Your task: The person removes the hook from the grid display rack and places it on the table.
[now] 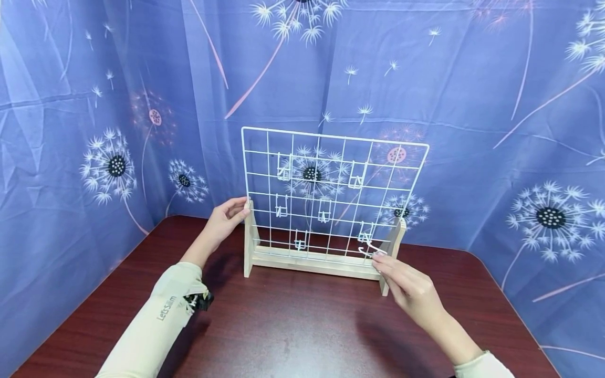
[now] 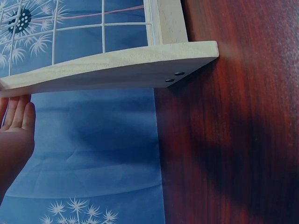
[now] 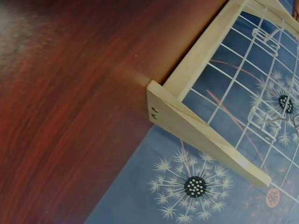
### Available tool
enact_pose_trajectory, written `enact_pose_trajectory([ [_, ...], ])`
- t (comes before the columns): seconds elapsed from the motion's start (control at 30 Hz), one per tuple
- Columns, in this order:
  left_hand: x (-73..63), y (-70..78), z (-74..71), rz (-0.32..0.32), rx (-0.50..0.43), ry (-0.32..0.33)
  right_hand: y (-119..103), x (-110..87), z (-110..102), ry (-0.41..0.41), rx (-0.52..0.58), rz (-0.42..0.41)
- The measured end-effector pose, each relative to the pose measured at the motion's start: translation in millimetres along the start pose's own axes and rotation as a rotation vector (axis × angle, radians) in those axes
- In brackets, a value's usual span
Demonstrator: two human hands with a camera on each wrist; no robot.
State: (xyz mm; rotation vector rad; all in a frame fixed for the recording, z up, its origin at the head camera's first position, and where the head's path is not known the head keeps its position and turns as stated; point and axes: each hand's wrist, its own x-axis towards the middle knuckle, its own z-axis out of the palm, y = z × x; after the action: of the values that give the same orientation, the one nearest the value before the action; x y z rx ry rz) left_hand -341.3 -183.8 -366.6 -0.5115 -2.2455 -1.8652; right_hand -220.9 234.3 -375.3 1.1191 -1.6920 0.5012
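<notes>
Several white hooks (image 1: 324, 216) hang on a wire grid (image 1: 331, 181). The left hand (image 1: 226, 219) holds the wooden stand (image 1: 314, 263); the right hand (image 1: 407, 283), grip narrow, pinches a white wire piece (image 1: 376, 248).

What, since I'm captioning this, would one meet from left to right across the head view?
Left sleeve, left hand, left wooden upright, bottom-left hook, central hook, top-right hook, right hand, right sleeve.
</notes>
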Motion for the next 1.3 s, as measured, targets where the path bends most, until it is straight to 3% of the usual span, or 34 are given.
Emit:
enact_pose_trajectory([
  [0.53,-0.8,-0.9,0.4,0.001,0.006,0.003,-1,-23.7,5,-0.080,0.016,-0.069],
  [1.07,-0.5,-0.3,0.4,0.013,-0.010,0.003,0,-47.6,1,-0.241,-0.043,-0.125],
  [1.3,0.7,-1.0,-0.2,0.006,0.003,0.000,0,-55.6,1,-0.272,-0.043,-0.155],
])
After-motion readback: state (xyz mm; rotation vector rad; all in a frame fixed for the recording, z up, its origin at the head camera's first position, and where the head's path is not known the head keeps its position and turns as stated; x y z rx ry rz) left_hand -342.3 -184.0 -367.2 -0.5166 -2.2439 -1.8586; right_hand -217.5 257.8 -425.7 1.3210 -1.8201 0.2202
